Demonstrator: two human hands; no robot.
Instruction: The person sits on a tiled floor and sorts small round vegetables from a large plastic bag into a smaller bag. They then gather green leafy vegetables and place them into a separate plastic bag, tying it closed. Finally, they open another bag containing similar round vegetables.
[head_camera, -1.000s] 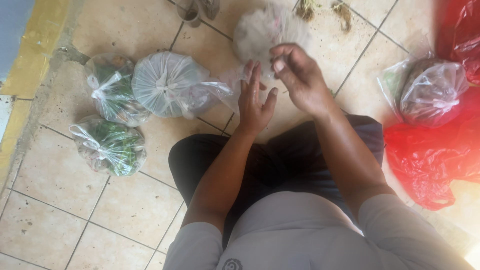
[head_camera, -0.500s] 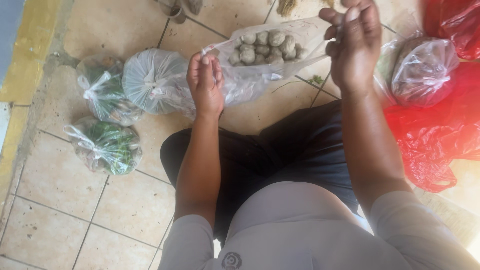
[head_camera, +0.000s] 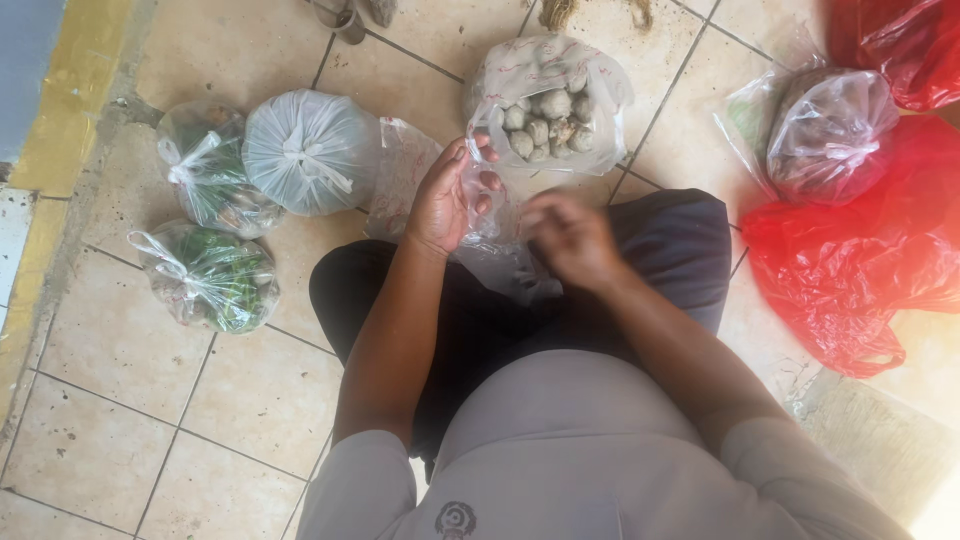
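Your left hand (head_camera: 450, 200) pinches the clear plastic bag (head_camera: 500, 250) over your lap; your blurred right hand (head_camera: 570, 240) meets it, grip unclear. The bag of round tubers (head_camera: 548, 110) lies just ahead on the floor, nearer the left hand.

A bag of round lumps (head_camera: 548, 110) lies on the floor (head_camera: 120, 340) ahead of both hands; three tied bags (head_camera: 305, 150) lie left, perhaps two more bags (head_camera: 830, 130) right
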